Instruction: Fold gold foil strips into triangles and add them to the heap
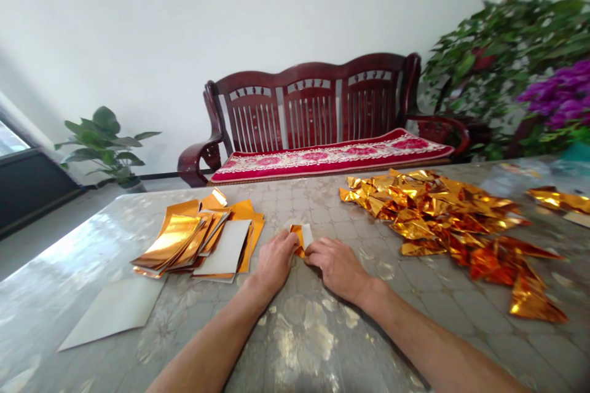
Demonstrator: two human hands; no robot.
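Note:
My left hand (275, 261) and my right hand (338, 269) meet near the middle of the table, pinching a small folded piece of gold foil paper (299, 239) between their fingertips. Its white back shows on one side. To the left of my left hand lies a loose stack of gold foil sheets (193, 239) with white backs. A single white-backed sheet (113, 313) lies flat nearer the table's left edge. Right of my right hand spreads a large heap of folded gold foil pieces (437, 215), not touching either hand.
The grey patterned table top (295, 338) has a glossy surface. A smaller gold foil pile (560, 199) sits at its far right edge. Beyond the table stand a dark red wooden bench (313, 110) with a red cushion, a potted plant (104, 144), and a leafy plant with purple flowers (507, 61).

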